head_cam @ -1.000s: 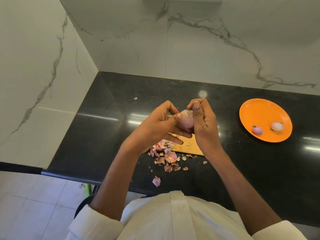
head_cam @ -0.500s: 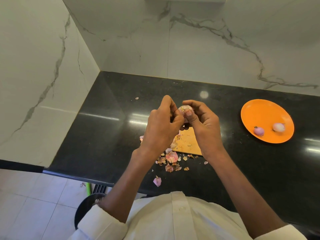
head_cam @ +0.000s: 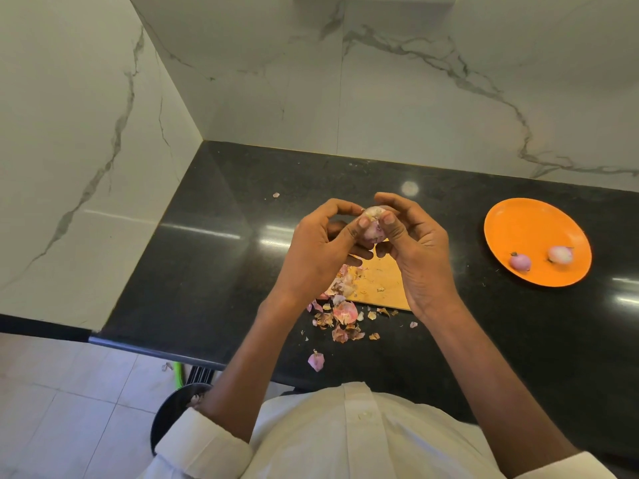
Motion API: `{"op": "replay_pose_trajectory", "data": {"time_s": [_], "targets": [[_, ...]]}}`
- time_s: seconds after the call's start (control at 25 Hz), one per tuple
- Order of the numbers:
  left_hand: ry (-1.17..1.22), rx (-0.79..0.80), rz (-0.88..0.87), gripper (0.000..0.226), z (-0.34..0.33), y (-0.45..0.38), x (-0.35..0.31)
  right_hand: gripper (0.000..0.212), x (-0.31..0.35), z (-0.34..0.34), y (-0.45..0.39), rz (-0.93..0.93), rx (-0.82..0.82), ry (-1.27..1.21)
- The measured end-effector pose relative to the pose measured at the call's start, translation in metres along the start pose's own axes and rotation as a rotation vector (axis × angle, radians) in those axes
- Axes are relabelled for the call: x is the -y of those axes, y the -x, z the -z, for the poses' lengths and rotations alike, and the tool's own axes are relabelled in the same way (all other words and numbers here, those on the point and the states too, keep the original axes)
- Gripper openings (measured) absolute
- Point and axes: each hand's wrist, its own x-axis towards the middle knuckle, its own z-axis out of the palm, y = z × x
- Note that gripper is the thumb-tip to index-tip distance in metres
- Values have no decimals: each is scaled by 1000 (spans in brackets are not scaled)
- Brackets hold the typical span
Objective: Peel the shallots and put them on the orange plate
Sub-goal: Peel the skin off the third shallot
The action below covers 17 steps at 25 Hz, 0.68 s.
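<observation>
Pale pink and half stripped, the shallot [head_cam: 373, 223] sits pinched between both thumbs, raised above the wooden board [head_cam: 378, 283]. A second ago my left hand [head_cam: 320, 252] cupped it from below with the right thumb on top; since then I have turned it, and both thumbs now press its near face, the left hand gripping it from one side and the right hand [head_cam: 420, 252] from the other. I judge I am hunting the last papery layer, so this one is close to done. Loose skins [head_cam: 340, 314] litter the black desk [head_cam: 207, 257] beside the board. Well to the right, the orange plate [head_cam: 525, 223] already holds two peeled shallots [head_cam: 520, 261].
</observation>
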Motion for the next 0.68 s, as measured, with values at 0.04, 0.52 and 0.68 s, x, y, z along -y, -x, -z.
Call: {"op": "replay_pose_trajectory", "data": {"time_s": [0.04, 0.52, 0.68], "targets": [[1, -5, 3, 25, 1, -1, 0, 32, 0, 0, 0, -1, -11, 9], [-106, -214, 44, 19, -17, 0, -3, 24, -10, -14, 1, -44, -66, 46], [-45, -262, 88, 17, -18, 0, -3, 25, -9, -22, 4, -50, -80, 66]]}}
